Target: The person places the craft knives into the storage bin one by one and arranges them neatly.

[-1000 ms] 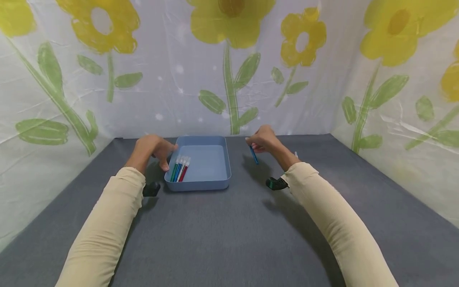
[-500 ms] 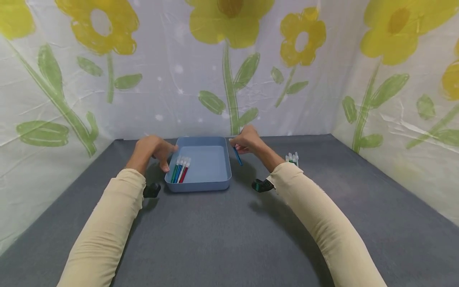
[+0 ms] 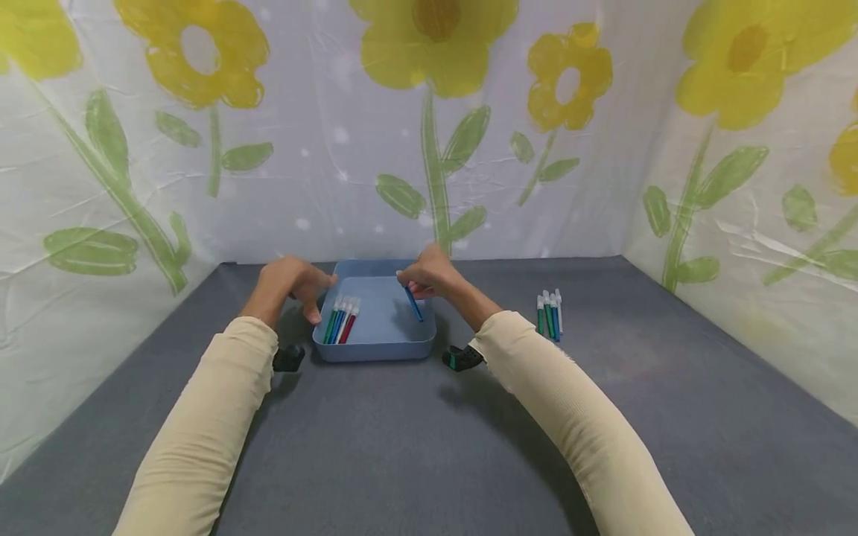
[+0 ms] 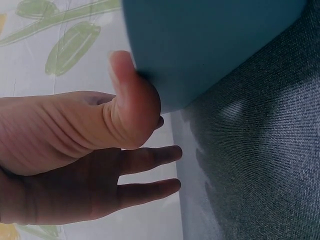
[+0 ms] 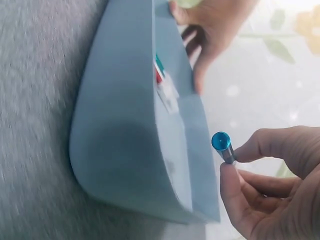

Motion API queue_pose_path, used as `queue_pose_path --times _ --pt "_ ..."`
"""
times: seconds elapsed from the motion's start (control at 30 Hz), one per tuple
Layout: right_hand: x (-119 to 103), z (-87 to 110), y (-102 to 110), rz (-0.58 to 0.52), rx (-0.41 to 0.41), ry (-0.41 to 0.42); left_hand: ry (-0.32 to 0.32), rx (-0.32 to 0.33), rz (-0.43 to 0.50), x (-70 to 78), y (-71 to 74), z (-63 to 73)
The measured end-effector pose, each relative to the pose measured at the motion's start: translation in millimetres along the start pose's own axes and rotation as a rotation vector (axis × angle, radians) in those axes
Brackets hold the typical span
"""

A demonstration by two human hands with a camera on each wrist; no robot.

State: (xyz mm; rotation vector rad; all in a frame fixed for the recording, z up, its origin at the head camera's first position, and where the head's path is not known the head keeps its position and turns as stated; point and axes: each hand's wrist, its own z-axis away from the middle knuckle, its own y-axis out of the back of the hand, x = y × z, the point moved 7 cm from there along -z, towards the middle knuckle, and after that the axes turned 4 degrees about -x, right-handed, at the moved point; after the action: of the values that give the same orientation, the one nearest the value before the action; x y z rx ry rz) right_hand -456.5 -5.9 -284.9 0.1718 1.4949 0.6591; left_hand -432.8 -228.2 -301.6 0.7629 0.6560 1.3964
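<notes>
Grey tabletop (image 3: pixel 375 447), flowered sheet (image 3: pixel 322 171) behind; right fingers (image 5: pixel 231 190) pinch blue pen (image 3: pixel 414 305).

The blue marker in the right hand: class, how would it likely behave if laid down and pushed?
The blue marker would probably roll, since its end looks round in the right wrist view. It is likely light: the right hand pinches it near one end. Its straight shape suggests it would stay stiff.
</notes>
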Motion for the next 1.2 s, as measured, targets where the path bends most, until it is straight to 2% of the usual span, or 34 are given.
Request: queue_pose_path --times 0.27,0.4,0.57,0.67,0.93,1.2 --pt "-6.7 1.8 -38.1 -0.009 -0.068 0.007 0.022 -0.002 0.020 -1.3 -0.3 -0.8" --pt "-6.1 -1.2 -56.7 0.047 -0.069 -0.010 0.024 0.008 -0.010 -2.8 -1.5 -2.0" --pt "-5.0 -2.1 -73.5 0.025 -0.077 -0.029 0.031 0.013 -0.044 -3.4 -1.7 -1.4" --pt "-4.3 -1.9 -79.4 -0.008 -0.083 -0.050 0.030 0.006 -0.057 -2.1 -0.3 -0.2" --pt "-7.1 0.9 -83.4 -0.089 -0.082 -0.068 -0.036 -0.014 -0.130 7.3 5.7 -3.9" --pt "-6.5 0.5 -88.4 -0.116 -0.127 -0.062 -0.002 -0.021 -0.105 1.9 2.2 0.8"
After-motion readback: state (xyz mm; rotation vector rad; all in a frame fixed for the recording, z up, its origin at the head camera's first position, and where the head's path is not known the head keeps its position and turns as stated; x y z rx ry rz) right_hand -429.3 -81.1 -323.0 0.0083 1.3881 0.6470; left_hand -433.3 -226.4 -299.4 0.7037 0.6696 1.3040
